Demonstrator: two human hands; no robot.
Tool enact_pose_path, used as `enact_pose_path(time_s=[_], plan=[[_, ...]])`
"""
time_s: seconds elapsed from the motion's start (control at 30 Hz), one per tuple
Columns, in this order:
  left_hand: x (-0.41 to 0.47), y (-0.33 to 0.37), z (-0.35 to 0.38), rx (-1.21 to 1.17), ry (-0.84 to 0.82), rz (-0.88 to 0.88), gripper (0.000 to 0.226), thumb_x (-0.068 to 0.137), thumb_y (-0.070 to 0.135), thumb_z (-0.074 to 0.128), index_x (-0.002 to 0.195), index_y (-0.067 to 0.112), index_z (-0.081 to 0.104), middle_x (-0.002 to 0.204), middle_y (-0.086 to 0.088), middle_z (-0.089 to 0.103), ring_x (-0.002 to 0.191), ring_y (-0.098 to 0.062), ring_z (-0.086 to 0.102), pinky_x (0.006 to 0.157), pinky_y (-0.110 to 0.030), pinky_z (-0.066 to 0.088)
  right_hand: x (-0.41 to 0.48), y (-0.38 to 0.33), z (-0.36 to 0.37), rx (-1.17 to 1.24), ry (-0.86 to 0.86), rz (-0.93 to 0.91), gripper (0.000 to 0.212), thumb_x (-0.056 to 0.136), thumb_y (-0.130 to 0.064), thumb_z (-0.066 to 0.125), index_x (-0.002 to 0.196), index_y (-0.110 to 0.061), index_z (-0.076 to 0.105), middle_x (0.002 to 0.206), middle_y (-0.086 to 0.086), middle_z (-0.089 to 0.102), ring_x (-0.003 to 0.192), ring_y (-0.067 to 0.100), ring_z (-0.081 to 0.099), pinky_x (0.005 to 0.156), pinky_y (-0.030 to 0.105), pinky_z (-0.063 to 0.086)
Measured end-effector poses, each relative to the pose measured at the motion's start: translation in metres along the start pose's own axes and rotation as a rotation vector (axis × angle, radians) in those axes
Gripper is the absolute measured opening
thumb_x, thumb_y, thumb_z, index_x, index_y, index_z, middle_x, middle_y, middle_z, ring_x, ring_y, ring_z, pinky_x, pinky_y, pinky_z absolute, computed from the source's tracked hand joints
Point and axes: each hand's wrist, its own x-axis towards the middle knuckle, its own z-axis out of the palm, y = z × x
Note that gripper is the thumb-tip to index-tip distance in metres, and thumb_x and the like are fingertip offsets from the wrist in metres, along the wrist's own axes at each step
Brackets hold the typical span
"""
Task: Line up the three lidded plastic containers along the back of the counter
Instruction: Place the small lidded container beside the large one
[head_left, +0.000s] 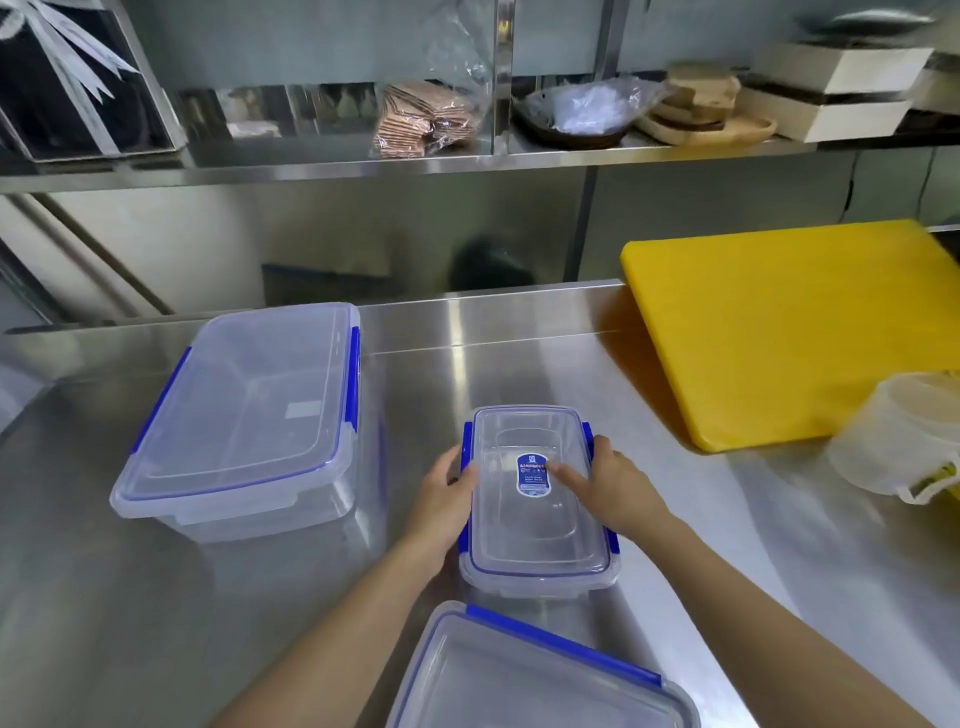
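A small clear container (535, 525) with blue clips and a blue label on its lid sits in the middle of the steel counter (156, 597). My left hand (447, 493) grips its left side. My right hand (613, 488) holds its right side, with the thumb lying on the lid beside the label. A large clear container (244, 410) with a blue-clipped lid stands at the back left, near the wall. A third lidded container (535, 680) lies at the front edge, partly cut off by the frame.
A yellow cutting board (789, 322) lies at the back right. A round white tub (904, 436) stands at the right edge, over the board's corner. A steel shelf (467, 161) above the counter holds bags, wooden items and boxes.
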Motion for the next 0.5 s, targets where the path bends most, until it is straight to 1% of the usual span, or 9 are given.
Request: enact_pose_path(time_s=[0.03,0.07,0.13,0.2,0.27,0.3,0.37,0.43,0.5], plan=[[-0.001,0.001,-0.002,0.026,-0.048,-0.031,0.058,0.086,0.043,0.057,0.138,0.026,0.034,0.116,0.007,0.058,0.088,-0.004,0.060,0.063,-0.017,0.048,-0.002,-0.002,-0.003,0.073,-0.028,-0.005,0.069,0.074,-0.067,0.055,0.123,-0.022,0.038,0.114,0.003,0.058,0.093,0.022,0.063,0.068,0.032,0.056],[-0.001,0.001,-0.005,0.082,-0.108,-0.066,0.077,0.079,0.050,0.062,0.142,0.026,0.025,0.131,0.004,0.052,0.103,-0.011,0.058,0.074,-0.023,0.049,-0.005,-0.002,-0.009,0.199,-0.090,-0.017,0.066,0.071,-0.065,0.060,0.119,-0.028,0.037,0.110,-0.003,0.058,0.087,0.018,0.064,0.059,0.027,0.056],[-0.004,-0.003,-0.014,0.233,-0.248,-0.120,0.117,0.059,0.061,0.071,0.145,0.029,-0.001,0.150,0.002,0.030,0.131,-0.021,0.038,0.098,-0.037,0.039,-0.012,0.002,-0.026,0.450,-0.319,-0.051,0.063,0.064,-0.055,0.074,0.109,-0.045,0.032,0.101,-0.014,0.056,0.077,0.009,0.066,0.045,0.017,0.051],[-0.007,-0.007,-0.026,0.306,-0.415,-0.145,0.138,0.049,0.057,0.079,0.141,0.033,-0.021,0.151,0.004,0.026,0.134,-0.020,0.033,0.105,-0.038,0.033,-0.018,0.011,-0.039,0.419,-0.621,-0.105,0.082,0.059,-0.046,0.083,0.106,-0.063,0.018,0.108,-0.023,0.051,0.089,0.004,0.065,0.053,0.018,0.054],[-0.008,-0.014,-0.035,0.356,-0.545,-0.137,0.144,0.053,0.041,0.087,0.136,0.035,-0.031,0.137,0.012,0.038,0.124,-0.013,0.042,0.101,-0.031,0.041,-0.023,0.018,-0.043,0.279,-0.791,-0.143,0.106,0.054,-0.044,0.087,0.110,-0.069,0.000,0.121,-0.027,0.042,0.106,0.011,0.057,0.069,0.024,0.057],[-0.008,-0.017,-0.037,0.392,-0.583,-0.120,0.146,0.055,0.033,0.088,0.134,0.035,-0.034,0.136,0.013,0.039,0.121,-0.010,0.044,0.101,-0.030,0.042,-0.023,0.021,-0.043,0.265,-0.830,-0.173,0.111,0.055,-0.041,0.088,0.110,-0.071,-0.004,0.124,-0.030,0.038,0.111,0.011,0.053,0.075,0.024,0.056],[-0.009,-0.022,-0.035,0.458,-0.611,-0.065,0.146,0.055,0.025,0.088,0.133,0.038,-0.035,0.143,0.009,0.035,0.124,-0.010,0.043,0.104,-0.035,0.042,-0.019,0.024,-0.041,0.298,-0.882,-0.247,0.113,0.059,-0.030,0.087,0.105,-0.077,-0.006,0.119,-0.045,0.031,0.115,-0.007,0.045,0.080,0.018,0.052],[-0.009,-0.025,-0.030,0.482,-0.585,0.014,0.143,0.056,0.026,0.087,0.131,0.046,-0.033,0.147,0.009,0.027,0.128,-0.011,0.038,0.105,-0.037,0.042,-0.016,0.025,-0.039,0.316,-0.904,-0.288,0.117,0.061,-0.025,0.087,0.101,-0.078,-0.010,0.111,-0.055,0.029,0.108,-0.025,0.039,0.078,0.011,0.049],[-0.007,-0.027,-0.028,0.491,-0.517,0.074,0.142,0.057,0.029,0.086,0.130,0.046,-0.035,0.151,0.010,0.015,0.134,-0.011,0.028,0.107,-0.035,0.038,-0.012,0.025,-0.036,0.343,-0.887,-0.325,0.118,0.060,-0.026,0.087,0.102,-0.079,-0.010,0.107,-0.058,0.033,0.107,-0.027,0.038,0.076,0.009,0.048]])
